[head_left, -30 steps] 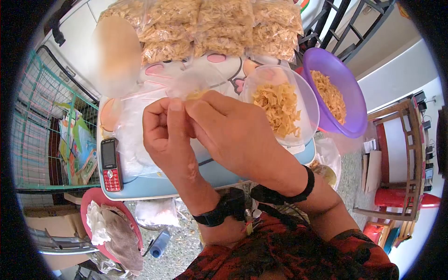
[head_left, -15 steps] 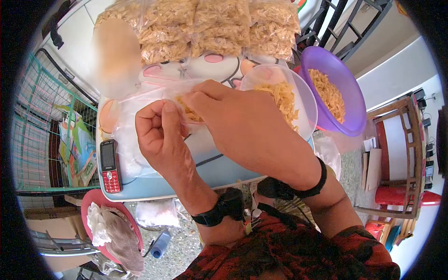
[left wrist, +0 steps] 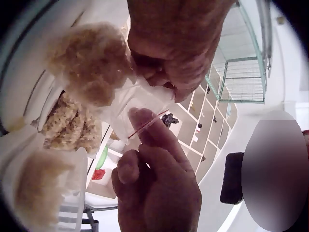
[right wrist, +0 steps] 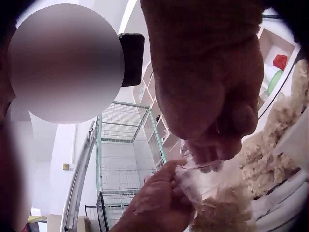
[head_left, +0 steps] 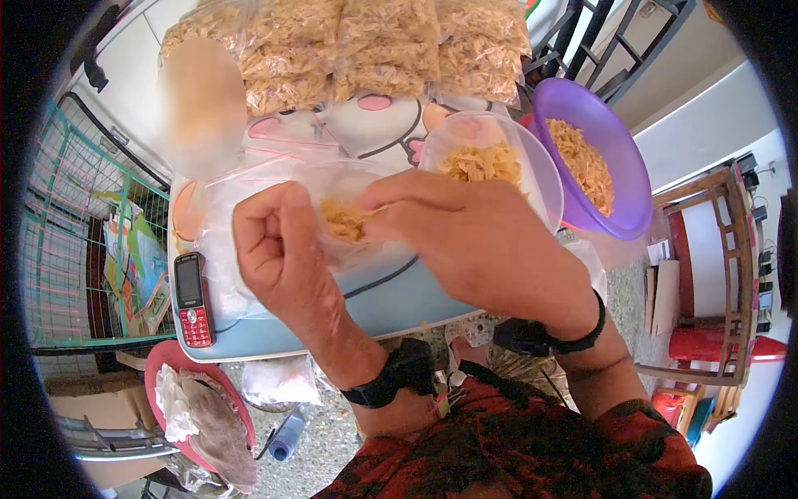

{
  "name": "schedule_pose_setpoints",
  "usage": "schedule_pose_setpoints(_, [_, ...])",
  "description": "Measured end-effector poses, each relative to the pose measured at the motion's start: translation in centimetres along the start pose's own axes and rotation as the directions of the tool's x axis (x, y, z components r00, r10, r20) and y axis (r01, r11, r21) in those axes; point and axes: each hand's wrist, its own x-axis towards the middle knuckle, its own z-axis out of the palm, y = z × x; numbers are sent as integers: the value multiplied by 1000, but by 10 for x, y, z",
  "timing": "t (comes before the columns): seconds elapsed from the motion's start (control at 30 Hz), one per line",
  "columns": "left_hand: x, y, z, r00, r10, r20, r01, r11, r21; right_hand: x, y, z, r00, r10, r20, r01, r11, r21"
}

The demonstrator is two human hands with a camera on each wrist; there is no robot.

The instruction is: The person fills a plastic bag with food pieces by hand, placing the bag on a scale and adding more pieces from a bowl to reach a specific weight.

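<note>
A clear zip bag [head_left: 345,218] with yellowish dried flakes in its bottom hangs between both hands over the table. My left hand [head_left: 283,249] pinches its mouth at the left end, thumb up and the other fingers curled. Farther right along the mouth, my right hand [head_left: 490,241] pinches the edge between thumb and fingers. In the left wrist view the bag's red seal line [left wrist: 145,125] runs by the right fingertips. Flakes bulge in the bag [right wrist: 224,210] below the hands in the right wrist view. Behind the right hand stands a clear tub [head_left: 544,191] of flakes.
Filled flake bags [head_left: 386,58] are stacked along the table's far side. A purple basin [head_left: 619,175] of flakes stands at the right. Flat plastic bags [head_left: 224,241] and a red-and-black phone [head_left: 193,299] lie on the left. A wire cage [head_left: 91,224] borders the table.
The right hand has moved rightward, away from the left hand, along the bag's mouth. More of the bag and its flakes now shows between them. The left hand has shifted slightly left.
</note>
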Motion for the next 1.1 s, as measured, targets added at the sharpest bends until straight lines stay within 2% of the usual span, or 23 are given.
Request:
schedule_pose_setpoints(0.1, [-2,-3,2,995,-92,33,89,993,74,-13,20,-13,957,-75,-281,65,997,-46])
schedule_pose_setpoints(0.17, [-1,-7,-1,999,-32,38,32,999,16,-25,31,-26,921,33,-388,-71,994,-84])
schedule_pose_setpoints(0.2, [-1,-9,-2,999,-4,41,5,1000,-17,-31,37,-31,915,135,-380,-153,988,-18])
schedule_pose_setpoints(0.27, [-3,-4,0,998,-54,29,55,998,-32,-42,47,-41,877,335,-345,-317,942,109])
schedule_pose_setpoints(0.37, [-5,-1,8,996,-90,-3,90,996,-11,-58,65,-45,880,382,-283,-403,915,-14])
schedule_pose_setpoints(0.47, [-5,-4,6,996,-93,5,92,995,26,-63,69,-41,882,423,-208,-424,905,41])
schedule_pose_setpoints(0.57, [-3,-12,4,998,-57,18,57,998,21,-61,75,-33,910,379,-167,-383,924,15])
schedule_pose_setpoints(0.67, [-4,-10,7,998,-62,17,62,998,12,-55,79,-23,920,309,-240,-329,943,-49])
schedule_pose_setpoints(0.87, [-3,-11,9,999,-53,13,53,998,-18,-46,83,-5,913,316,-257,-364,916,-168])
schedule_pose_setpoints(0.97, [-2,-14,7,999,-44,11,45,998,-33,-43,85,-4,914,366,-177,-389,913,-122])
schedule_pose_setpoints(1.07, [-2,-12,6,998,-63,18,64,997,-46,-45,89,-5,930,321,-179,-348,926,-148])
schedule_pose_setpoints(1.1, [-2,-11,6,997,-73,20,74,996,-52,-47,89,-8,925,323,-200,-345,935,-84])
